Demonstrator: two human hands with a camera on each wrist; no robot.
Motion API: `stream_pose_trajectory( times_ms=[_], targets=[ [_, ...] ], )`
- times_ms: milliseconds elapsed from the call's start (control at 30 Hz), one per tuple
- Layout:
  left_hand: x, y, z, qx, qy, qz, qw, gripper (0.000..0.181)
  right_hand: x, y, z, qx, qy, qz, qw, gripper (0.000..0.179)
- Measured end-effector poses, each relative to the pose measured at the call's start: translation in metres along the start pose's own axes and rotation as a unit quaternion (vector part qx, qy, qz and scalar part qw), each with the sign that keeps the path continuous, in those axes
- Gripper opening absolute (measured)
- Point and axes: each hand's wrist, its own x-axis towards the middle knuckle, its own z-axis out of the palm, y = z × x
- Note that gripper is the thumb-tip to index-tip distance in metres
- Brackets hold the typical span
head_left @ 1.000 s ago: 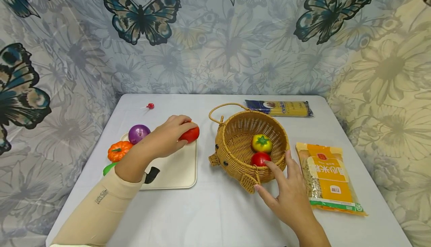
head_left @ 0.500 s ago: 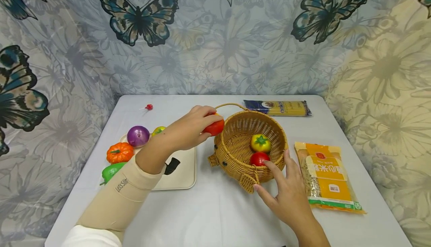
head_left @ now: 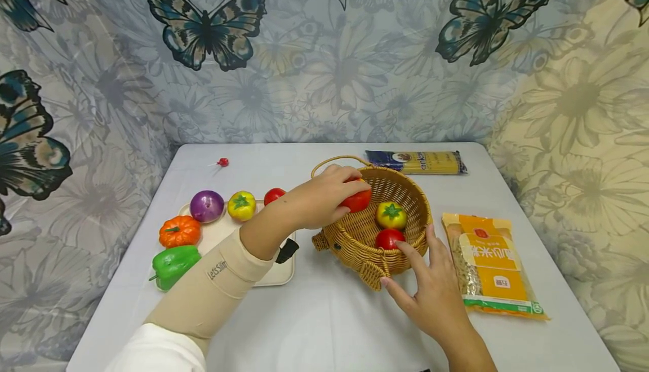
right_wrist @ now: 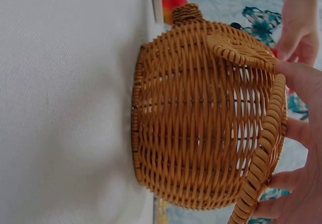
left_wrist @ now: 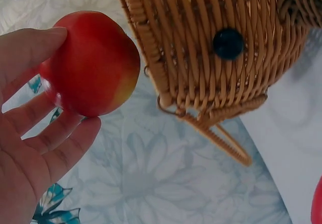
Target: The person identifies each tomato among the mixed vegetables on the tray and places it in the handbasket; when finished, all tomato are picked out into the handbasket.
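Note:
My left hand (head_left: pixel 324 197) holds a red apple (head_left: pixel 358 200) over the left part of the wicker basket (head_left: pixel 350 242). In the left wrist view, thumb and fingers pinch the apple (left_wrist: pixel 93 65), which has a yellowish patch, beside the basket's woven wall (left_wrist: pixel 201 73). My right hand (head_left: pixel 438 299) grips the basket's near right rim, and the right wrist view has its thumb by the woven ear (right_wrist: pixel 239 50). Inside the basket lie a yellow-green tomato-like fruit (head_left: pixel 391 215) and a round red fruit (head_left: pixel 389 239).
Left, a cream tray (head_left: pixel 276 276) bears a purple onion-like ball (head_left: pixel 207 206), an orange pumpkin (head_left: pixel 179 231), a green pepper (head_left: pixel 176 265), a yellow fruit (head_left: pixel 241 206) and a red fruit (head_left: pixel 274 195). A noodle pack (head_left: pixel 418 162) lies behind the basket, a grain bag (head_left: pixel 492 265) at right.
My left hand has carried the apple rightward from above the tray to over the basket, uncovering the pepper, yellow fruit and red fruit. The right hand has stayed on the basket.

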Motion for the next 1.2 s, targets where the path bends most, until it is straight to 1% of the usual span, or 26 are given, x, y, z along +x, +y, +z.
stream_pose_trajectory(
  times_ms=[200,400,500,667,867,1033,1200],
  targets=[
    [0.011,0.005,0.013,0.001,-0.020,0.004,0.9998,0.051,0.000,0.001,0.001,0.002,-0.001,-0.001,1.0000,0.071],
    [0.017,0.007,0.023,0.008,-0.047,0.001,0.9989,0.053,0.000,0.000,0.001,0.001,-0.001,0.001,1.0000,0.070],
    [0.017,0.007,0.027,0.014,-0.052,0.004,0.9985,0.051,0.000,0.000,0.001,-0.001,-0.001,0.001,1.0000,0.070],
    [0.018,0.005,0.033,0.016,-0.052,0.005,0.9985,0.052,0.000,0.001,0.001,0.000,-0.002,0.001,1.0000,0.070],
    [0.017,0.003,0.034,0.005,-0.061,-0.005,0.9981,0.057,0.000,0.000,0.001,-0.001,-0.006,0.007,1.0000,0.070],
    [0.015,0.003,0.032,0.005,-0.052,-0.001,0.9986,0.058,0.000,0.001,0.001,-0.002,-0.003,0.003,1.0000,0.071],
    [0.011,0.000,0.028,0.004,-0.042,-0.011,0.9990,0.058,0.000,0.001,0.001,-0.001,-0.004,0.004,1.0000,0.072]
  ],
)
